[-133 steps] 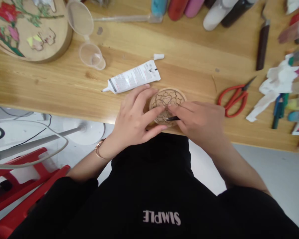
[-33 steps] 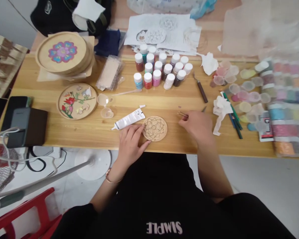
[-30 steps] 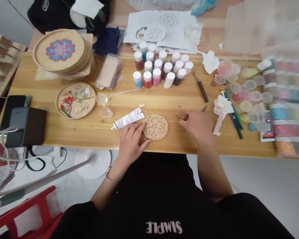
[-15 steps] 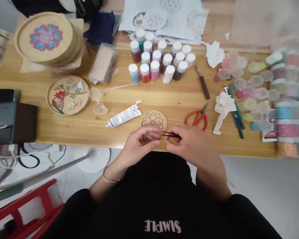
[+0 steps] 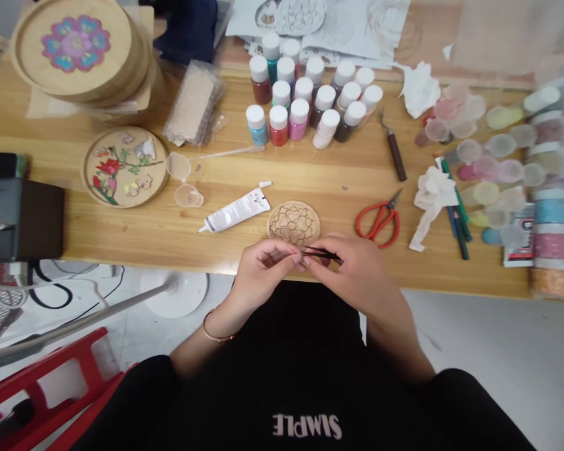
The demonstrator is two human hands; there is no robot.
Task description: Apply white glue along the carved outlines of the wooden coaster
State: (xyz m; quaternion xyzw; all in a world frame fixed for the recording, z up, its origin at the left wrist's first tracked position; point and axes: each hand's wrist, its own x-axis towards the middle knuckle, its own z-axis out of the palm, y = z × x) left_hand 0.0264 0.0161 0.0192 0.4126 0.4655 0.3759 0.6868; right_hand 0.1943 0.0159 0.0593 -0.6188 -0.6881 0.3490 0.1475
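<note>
My right hand is closed around a pair of dark tweezers, whose tips point left toward my other hand. Thumb and fingers of my left hand are pinched together, close to the tweezers' tips; whatever they hold is too small to make out. Just beyond both hands lies a round wooden disc with a raised flower outline. Left of the disc rests a white glue tube, its cap off beside it. Red-handled pliers lie on the right.
Several paint bottles stand at the back. A brown-handled tool, crumpled tissue and small plastic cups lie rightward. Leftward are a decorated round tray, stacked trays and a dark box.
My hands have come together, and the left fingers have closed into a pinch near the tweezers' tips. The whole view has shifted slightly.
</note>
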